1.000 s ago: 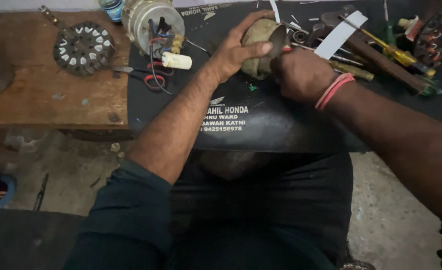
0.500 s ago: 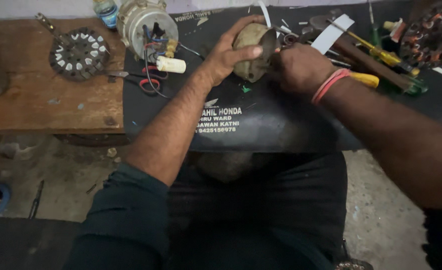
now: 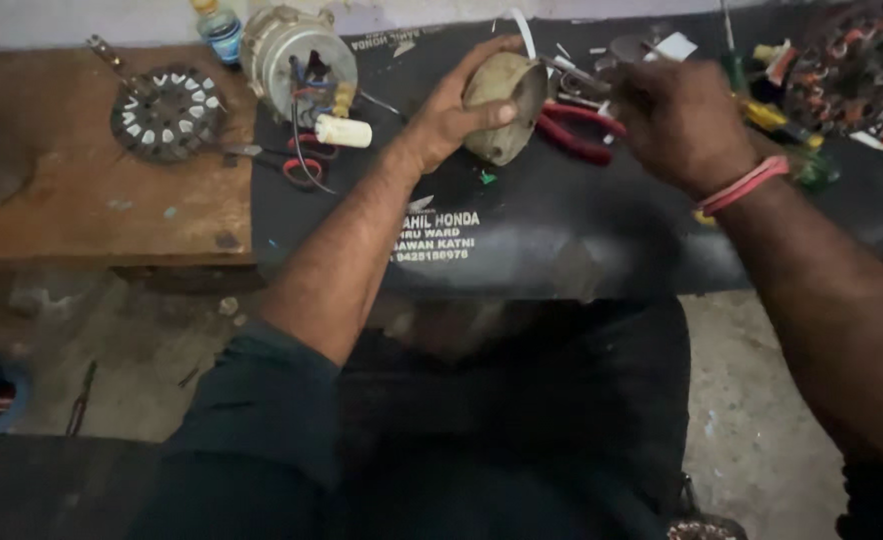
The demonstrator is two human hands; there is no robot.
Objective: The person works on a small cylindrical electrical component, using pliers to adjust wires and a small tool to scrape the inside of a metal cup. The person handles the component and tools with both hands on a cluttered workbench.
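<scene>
My left hand (image 3: 452, 115) grips a round, dull metal motor housing (image 3: 505, 105), tilted so its open side faces right, just above the black mat (image 3: 562, 220). My right hand (image 3: 677, 120) is to the right of it, fingers closed around a thin metal tool whose tip reaches toward the housing's rim; the tool itself is mostly hidden. A pink band sits on my right wrist. Red-handled pliers (image 3: 577, 130) lie on the mat between the two hands.
A wooden bench (image 3: 82, 210) at left carries a round stator plate (image 3: 167, 110). A silver motor (image 3: 297, 60) with wires and a white capacitor (image 3: 344, 130), red-handled scissors (image 3: 297, 165), screwdrivers (image 3: 762, 100) and a wound coil (image 3: 862, 60) crowd the mat's far side.
My right hand has drawn away to the right from the housing, uncovering the red pliers. My left hand still holds the housing in place.
</scene>
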